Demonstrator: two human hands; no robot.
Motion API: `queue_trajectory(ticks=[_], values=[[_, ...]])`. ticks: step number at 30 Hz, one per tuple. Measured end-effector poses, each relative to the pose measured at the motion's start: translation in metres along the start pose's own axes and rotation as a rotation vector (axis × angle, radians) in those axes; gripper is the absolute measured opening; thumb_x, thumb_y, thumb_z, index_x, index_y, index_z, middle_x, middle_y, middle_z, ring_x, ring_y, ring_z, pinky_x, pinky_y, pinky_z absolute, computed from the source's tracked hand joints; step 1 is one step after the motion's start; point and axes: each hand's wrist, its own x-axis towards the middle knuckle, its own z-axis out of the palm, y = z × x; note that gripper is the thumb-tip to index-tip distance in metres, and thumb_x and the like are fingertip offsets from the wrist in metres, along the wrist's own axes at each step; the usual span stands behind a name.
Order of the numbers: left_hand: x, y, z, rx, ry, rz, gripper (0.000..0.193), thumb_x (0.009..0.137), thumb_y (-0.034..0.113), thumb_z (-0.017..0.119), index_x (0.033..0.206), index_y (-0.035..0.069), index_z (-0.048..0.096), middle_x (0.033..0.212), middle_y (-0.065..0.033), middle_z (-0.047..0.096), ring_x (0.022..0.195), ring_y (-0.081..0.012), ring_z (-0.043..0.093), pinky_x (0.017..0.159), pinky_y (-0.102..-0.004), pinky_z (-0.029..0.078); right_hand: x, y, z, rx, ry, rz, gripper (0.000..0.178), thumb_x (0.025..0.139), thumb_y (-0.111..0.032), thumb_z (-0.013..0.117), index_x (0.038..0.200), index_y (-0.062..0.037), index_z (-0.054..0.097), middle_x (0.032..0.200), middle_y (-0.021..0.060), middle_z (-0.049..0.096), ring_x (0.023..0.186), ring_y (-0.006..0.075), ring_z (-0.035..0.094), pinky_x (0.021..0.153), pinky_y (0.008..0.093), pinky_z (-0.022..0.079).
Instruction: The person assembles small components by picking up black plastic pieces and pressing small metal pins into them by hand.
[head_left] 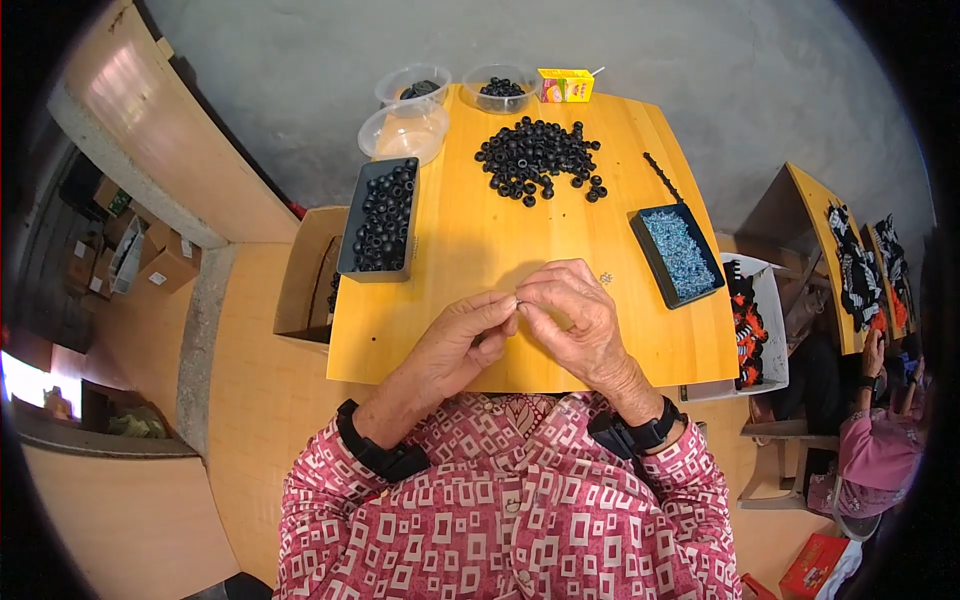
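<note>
My left hand [468, 332] and my right hand [578, 322] meet above the near part of the yellow table. Thumb and forefinger of each are pinched together around something tiny, mostly covered by the fingertips, whose kind I cannot make out. Just right of my right hand lie a few small silvery bits [605, 278]. Farther right is a black tray [722, 284] full of small bluish-silver metal pieces [680, 252]. Left of my hands, a dark tray [374, 276] holds round black bead-like parts [384, 225]. A loose heap of similar black parts [535, 155] covers the table's far middle.
Clear plastic bowls [425, 140] stand at the far left, beside a yellow drink carton [566, 86]. A knobbly black stick [663, 178] lies beyond the right tray. Boxes [300, 285] flank the table [460, 372]. At far right, another person [880, 440] sits at a second table.
</note>
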Motion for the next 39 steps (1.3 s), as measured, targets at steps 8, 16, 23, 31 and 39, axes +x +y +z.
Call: queue_trajectory(ticks=[8, 16, 23, 31, 39], values=[[0.001, -0.001, -0.003, 0.021, -0.020, 0.008, 0.015, 0.098, 0.020, 0.054, 0.100, 0.006, 0.059, 0.078, 0.0009, 0.058, 0.051, -0.0043, 0.038, 0.047, -0.0171, 0.031, 0.001, 0.001, -0.001, -0.001, -0.026, 0.005, 0.016, 0.075, 0.000, 0.069, 0.091, -0.0026, 0.065, 0.093, 0.0104, 0.065, 0.094, 0.0277, 0.060, 0.081, 0.0364, 0.049], [0.001, 0.000, -0.001, 0.034, -0.019, -0.003, 0.017, 0.098, 0.021, 0.053, 0.101, 0.006, 0.060, 0.078, 0.0001, 0.059, 0.050, -0.0048, 0.037, 0.046, -0.0177, 0.030, -0.002, 0.007, -0.002, 0.060, -0.019, 0.021, 0.011, 0.077, -0.001, 0.068, 0.088, -0.0029, 0.065, 0.090, 0.0095, 0.065, 0.091, 0.0270, 0.060, 0.080, 0.0360, 0.049], [0.002, 0.000, 0.004, -0.037, 0.224, 0.023, 0.022, 0.098, 0.022, 0.052, 0.114, 0.007, 0.059, 0.091, -0.0023, 0.062, 0.064, -0.0063, 0.046, 0.056, -0.0177, 0.036, -0.003, 0.012, -0.003, 0.027, 0.040, 0.103, 0.011, 0.079, -0.001, 0.067, 0.089, -0.0028, 0.065, 0.091, 0.0095, 0.066, 0.089, 0.0272, 0.060, 0.078, 0.0359, 0.049], [0.002, 0.002, -0.004, 0.029, 0.059, 0.065, 0.028, 0.095, 0.009, 0.052, 0.122, 0.003, 0.054, 0.107, -0.0049, 0.060, 0.097, -0.0107, 0.056, 0.080, -0.0205, 0.043, 0.000, 0.008, -0.005, 0.015, 0.000, 0.123, 0.008, 0.080, -0.003, 0.068, 0.086, -0.0012, 0.064, 0.086, 0.0093, 0.066, 0.086, 0.0245, 0.060, 0.079, 0.0352, 0.047], [-0.002, 0.005, 0.007, 0.205, 0.091, 0.078, 0.028, 0.097, 0.011, 0.052, 0.124, 0.006, 0.055, 0.113, -0.0052, 0.062, 0.097, -0.0115, 0.061, 0.085, -0.0220, 0.048, -0.002, 0.003, -0.013, 0.024, -0.020, 0.111, 0.008, 0.080, -0.001, 0.066, 0.088, -0.0028, 0.065, 0.087, 0.0085, 0.065, 0.085, 0.0265, 0.059, 0.076, 0.0354, 0.048]])
